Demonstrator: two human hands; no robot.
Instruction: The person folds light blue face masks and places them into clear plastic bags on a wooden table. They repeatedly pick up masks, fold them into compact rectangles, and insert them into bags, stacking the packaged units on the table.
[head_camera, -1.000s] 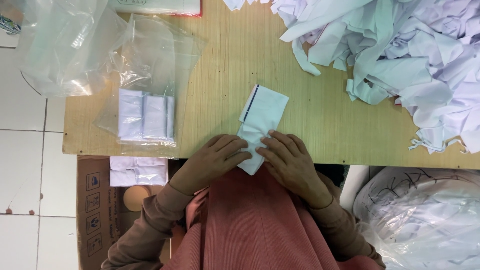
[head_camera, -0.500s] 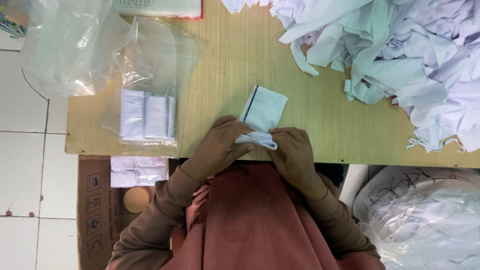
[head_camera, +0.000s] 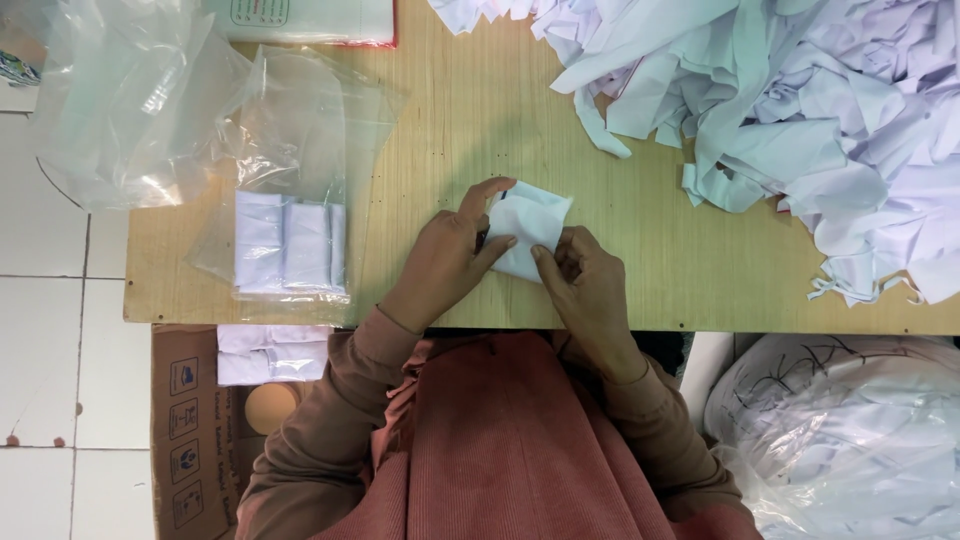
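A small white cloth piece (head_camera: 530, 228), folded into a compact square, lies on the wooden table (head_camera: 640, 250) near its front edge. My left hand (head_camera: 450, 255) grips its left side, thumb and forefinger around the upper corner. My right hand (head_camera: 585, 285) pinches its lower right edge. To the left, a clear plastic bag (head_camera: 285, 245) holds a few folded white pieces side by side.
A large heap of white cloth strips (head_camera: 800, 110) covers the table's right and far side. Loose clear bags (head_camera: 130, 110) lie at the far left. Below the table stand a cardboard box (head_camera: 190, 430) with folded pieces and a plastic sack (head_camera: 850, 440) of white scraps.
The cloth piece was long and flat a second ago; both hands have folded it up into a shorter square and shifted a little farther onto the table.
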